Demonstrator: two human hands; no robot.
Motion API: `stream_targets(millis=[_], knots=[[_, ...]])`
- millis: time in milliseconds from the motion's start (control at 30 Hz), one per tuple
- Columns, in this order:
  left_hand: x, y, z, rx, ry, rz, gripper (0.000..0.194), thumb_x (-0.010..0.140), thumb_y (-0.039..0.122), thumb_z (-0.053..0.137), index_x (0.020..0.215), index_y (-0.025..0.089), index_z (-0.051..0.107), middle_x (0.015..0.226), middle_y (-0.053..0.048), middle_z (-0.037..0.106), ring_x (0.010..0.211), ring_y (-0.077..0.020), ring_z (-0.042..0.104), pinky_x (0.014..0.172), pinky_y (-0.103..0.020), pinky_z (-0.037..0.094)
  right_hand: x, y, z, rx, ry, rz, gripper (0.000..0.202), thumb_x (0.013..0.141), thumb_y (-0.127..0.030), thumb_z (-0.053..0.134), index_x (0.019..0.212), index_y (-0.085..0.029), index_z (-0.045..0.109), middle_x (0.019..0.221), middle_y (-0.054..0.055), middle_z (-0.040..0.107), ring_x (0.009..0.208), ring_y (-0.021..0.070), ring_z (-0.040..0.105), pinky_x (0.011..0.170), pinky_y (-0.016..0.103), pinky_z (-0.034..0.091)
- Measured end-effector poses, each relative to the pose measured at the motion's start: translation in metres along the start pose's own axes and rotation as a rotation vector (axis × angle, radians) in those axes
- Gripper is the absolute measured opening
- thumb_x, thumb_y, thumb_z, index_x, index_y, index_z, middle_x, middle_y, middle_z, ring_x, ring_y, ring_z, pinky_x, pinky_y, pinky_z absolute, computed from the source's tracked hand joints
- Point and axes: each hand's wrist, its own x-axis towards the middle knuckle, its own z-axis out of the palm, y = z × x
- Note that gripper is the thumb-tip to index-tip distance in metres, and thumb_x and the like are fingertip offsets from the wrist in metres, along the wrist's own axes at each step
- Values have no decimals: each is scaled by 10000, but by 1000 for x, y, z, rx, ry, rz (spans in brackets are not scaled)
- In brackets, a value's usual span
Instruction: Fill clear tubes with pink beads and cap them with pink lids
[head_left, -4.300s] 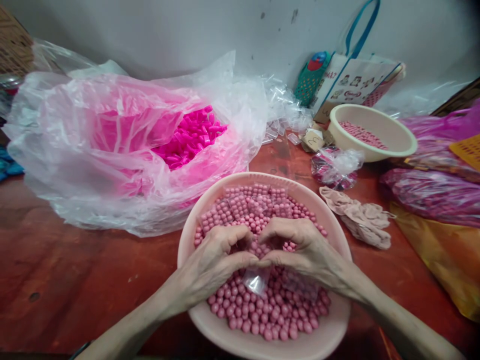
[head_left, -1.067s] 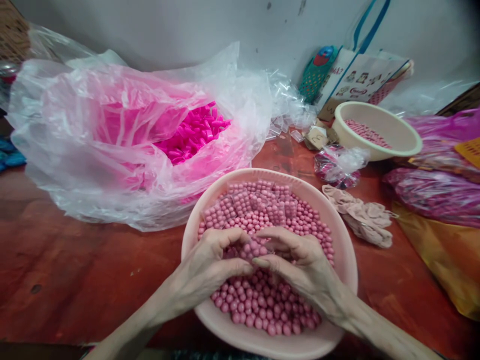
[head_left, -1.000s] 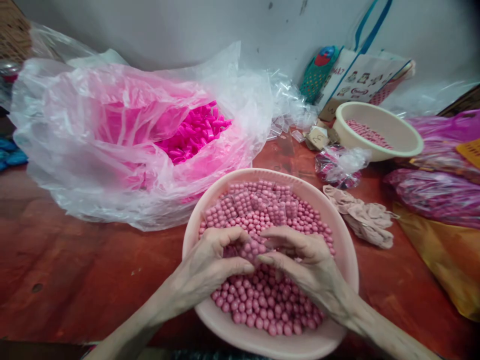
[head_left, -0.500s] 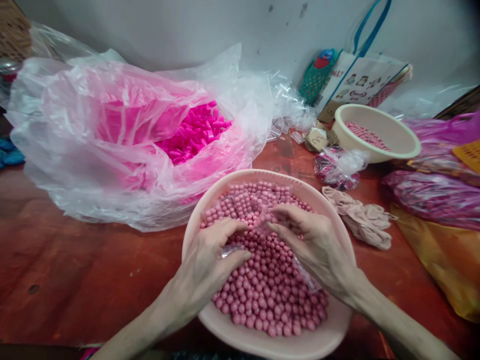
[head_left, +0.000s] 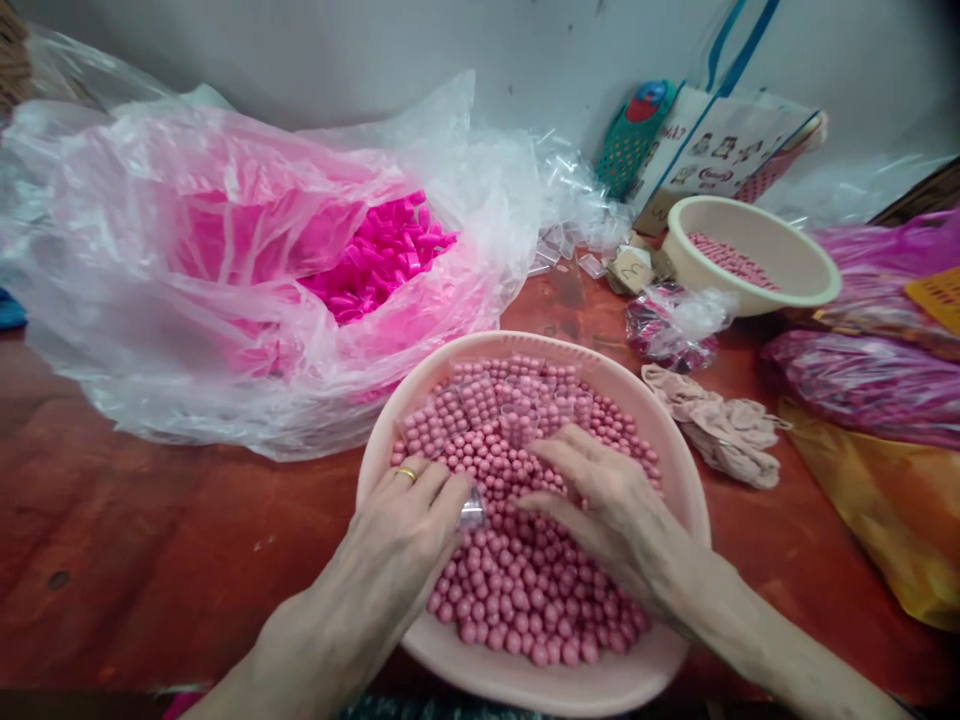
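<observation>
A pale pink basin [head_left: 667, 660] full of round pink beads [head_left: 525, 600] stands in front of me. Several small clear packets of beads [head_left: 480, 400] lie at the basin's far side. My left hand [head_left: 409, 530] is closed over the left part of the beads, around a small clear plastic piece [head_left: 472, 508] that shows at its fingertips. Over the right part, my right hand [head_left: 607, 500] has thumb and fingers apart, with nothing seen between them.
Behind on the left, a large plastic bag [head_left: 247, 400] holds bright pink pieces [head_left: 382, 260]. A cream bowl [head_left: 795, 285], a small tied bag [head_left: 675, 325], a beige cloth [head_left: 720, 425] and purple packages [head_left: 862, 385] lie to the right on the red table [head_left: 187, 560].
My right hand has let go of a small clear packet, now among the others at the far side. My left hand has turned palm down, its fingers closed. The view has shifted slightly.
</observation>
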Motion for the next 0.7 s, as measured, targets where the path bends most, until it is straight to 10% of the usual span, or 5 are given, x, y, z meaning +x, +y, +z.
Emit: stream_targets(millis=[400, 700], knots=[[4, -5, 12, -500, 29, -83, 464, 798, 230, 573, 1255, 260, 497, 1160, -52, 620, 1064, -253, 573, 929, -344, 463, -13, -19, 12, -280, -218, -362, 212, 823, -57, 472, 1009, -149, 517, 991, 102, 565, 868, 236, 509, 709, 363, 451], [14, 4, 0, -899, 22, -337, 177, 760, 166, 595, 927, 214, 564, 919, 0, 587, 827, -176, 581, 742, -289, 486, -14, -11, 23, 585, -84, 346, 145, 858, -342, 590, 841, -199, 609, 742, 18, 621, 651, 172, 580, 586, 282, 458]])
